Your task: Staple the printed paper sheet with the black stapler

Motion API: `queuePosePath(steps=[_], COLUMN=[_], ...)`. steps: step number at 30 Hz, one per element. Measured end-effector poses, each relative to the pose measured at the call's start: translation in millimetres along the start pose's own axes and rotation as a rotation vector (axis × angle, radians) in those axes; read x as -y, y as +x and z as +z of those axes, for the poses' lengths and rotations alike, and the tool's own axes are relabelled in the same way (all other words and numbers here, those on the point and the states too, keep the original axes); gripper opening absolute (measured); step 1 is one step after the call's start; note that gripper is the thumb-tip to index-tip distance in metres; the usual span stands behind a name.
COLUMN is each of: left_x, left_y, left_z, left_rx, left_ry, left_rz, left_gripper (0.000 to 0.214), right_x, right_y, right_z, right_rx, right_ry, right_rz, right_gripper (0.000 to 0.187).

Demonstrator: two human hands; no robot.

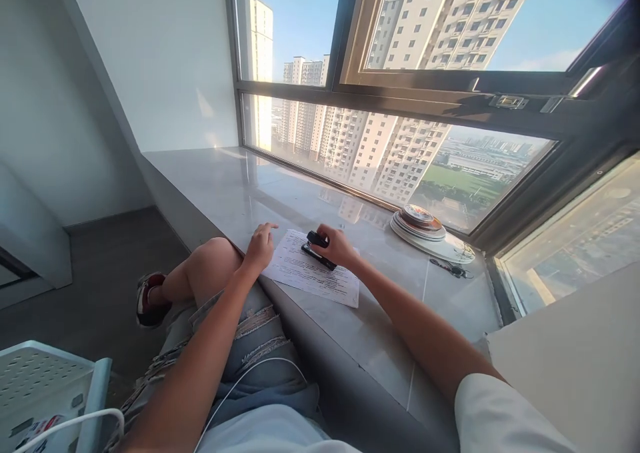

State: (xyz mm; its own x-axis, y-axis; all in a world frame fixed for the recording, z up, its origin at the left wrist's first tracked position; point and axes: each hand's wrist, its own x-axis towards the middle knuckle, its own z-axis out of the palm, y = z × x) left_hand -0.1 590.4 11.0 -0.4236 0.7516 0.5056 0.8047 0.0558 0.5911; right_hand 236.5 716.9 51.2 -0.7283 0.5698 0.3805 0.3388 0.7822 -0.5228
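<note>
A black stapler [320, 258] rests on printed sheets of paper [305, 280] that lie on the grey window sill. My right hand [334, 243] is closed around the upper arm of the stapler, whose base shows beneath on the paper. At the upper left edge of the sheets is my left hand [260, 245], holding nothing, with a finger stretched out toward the window and the other fingers partly curled. From here I cannot tell whether the left hand touches the paper.
A stack of plates or discs [420, 225] stands on the sill [215, 180] by the window, with a dark keyring-like item [451, 268] beside it. A white perforated cart [45, 380] is at lower left. A white cable [250, 366] crosses my lap.
</note>
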Motion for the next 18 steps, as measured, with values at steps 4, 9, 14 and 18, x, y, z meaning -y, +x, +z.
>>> queuePosePath(steps=[4,9,14,18], left_x=[9,10,11,7], left_y=[0,-2,-4,-5], left_z=[-1.5,4.8,4.2,4.2], left_rx=[-0.031,-0.029,-0.036,-0.029], left_ry=[0.064,0.109,0.119,0.118], left_rz=[-0.122,-0.138,-0.132,-0.139], left_gripper=[0.040,0.043,0.043,0.043], right_x=[-38,-84,-113,-125], right_y=[1,-1,-2,8], right_z=[-27,-39,-28,-19], right_rx=[0.046,-0.052,-0.114,-0.014], right_ry=[0.116,0.091,-0.154,-0.260], right_rz=[0.011,0.108,0.134,0.112], right_gripper=[0.036,0.042,0.019,0.037])
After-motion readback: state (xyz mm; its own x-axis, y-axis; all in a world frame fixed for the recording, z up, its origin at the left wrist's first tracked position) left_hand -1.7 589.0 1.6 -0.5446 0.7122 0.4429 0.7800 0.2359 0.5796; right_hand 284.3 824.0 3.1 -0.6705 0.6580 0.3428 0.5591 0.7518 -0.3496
